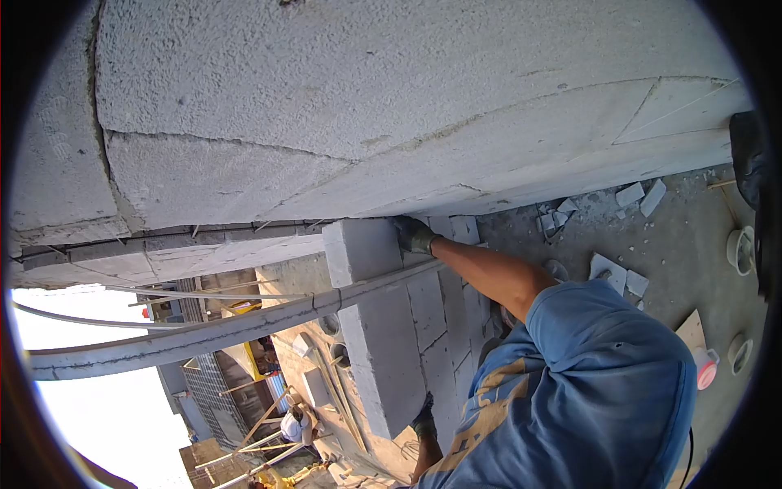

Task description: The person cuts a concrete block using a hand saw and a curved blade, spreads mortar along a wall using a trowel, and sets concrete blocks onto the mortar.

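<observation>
The picture is turned sideways, with the floor at the right. A long grey aerated concrete block point(379, 367) lies on top of a wall of like blocks point(428, 310). In a dark glove, my right hand point(417, 236) grips the block's end by the tall wall, its fingers partly hidden. My left hand point(425, 420), also gloved, is closed at the lower edge of the block's other end and mostly out of sight. A long metal bar point(244, 332) runs upright in front of the block, close to my right hand.
A tall block wall point(407, 106) with cracked joints stands close on my right. Broken block pieces point(631, 196) and buckets point(740, 248) are on the floor. Beyond the low wall, another person point(296, 424) is among planks and poles point(346, 391).
</observation>
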